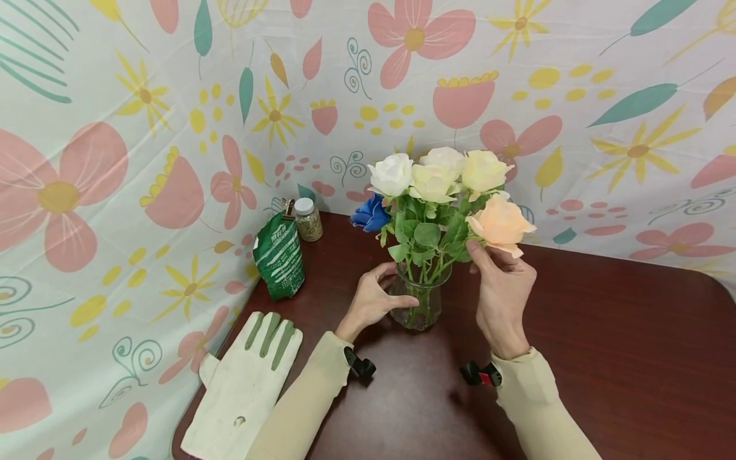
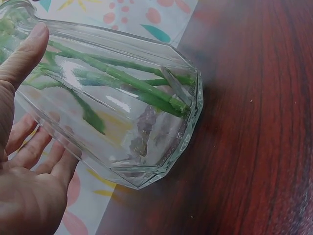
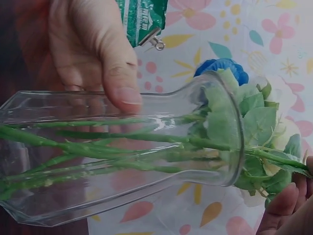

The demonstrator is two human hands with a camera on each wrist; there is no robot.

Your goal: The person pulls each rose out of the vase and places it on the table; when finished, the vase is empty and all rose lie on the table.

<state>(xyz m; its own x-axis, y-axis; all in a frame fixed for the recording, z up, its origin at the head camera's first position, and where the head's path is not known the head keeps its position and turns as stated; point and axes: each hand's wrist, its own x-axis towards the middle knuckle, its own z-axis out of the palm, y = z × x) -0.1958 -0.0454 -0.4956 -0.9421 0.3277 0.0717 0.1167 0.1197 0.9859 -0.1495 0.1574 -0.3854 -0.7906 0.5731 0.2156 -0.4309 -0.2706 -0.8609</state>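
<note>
— So, how do the two hands sit?
— The left hand (image 1: 372,300) curls round a clear, faceted glass vase (image 1: 428,312), thumb on the near side, fingers behind. The right hand (image 1: 506,291) pinches the thin green stem (image 3: 281,159) of a peach, ruffled rose (image 1: 500,223), just under the bloom.
— And how would they handle?
— I'd judge the vase hard, slick and breakable, heaviest at its thick base. It appears to stand on the dark, glossy, wood-grained bench (image 1: 621,345); grip it round the body, below the flared rim. Whether it holds water I can't tell.
— The rose?
— Probably light and artificial: soft petals, easily creased, on a stiffer stem. Hold the stem, not the petals.
— What surrounds it?
— Between the hands and beyond them, white roses (image 1: 391,174), pale yellow roses (image 1: 485,171) and crinkled green leaves (image 1: 427,235); above the left hand, a deep blue rose (image 1: 370,213).
— Farther out?
— Left of and beyond the left hand, a crinkly green printed pouch (image 1: 280,259) and a small white-lidded clear jar (image 1: 309,225). Nearer the person, beside the left sleeve (image 1: 305,390), a flat, off-white fabric glove (image 1: 238,383) with grey-green finger strips.
</note>
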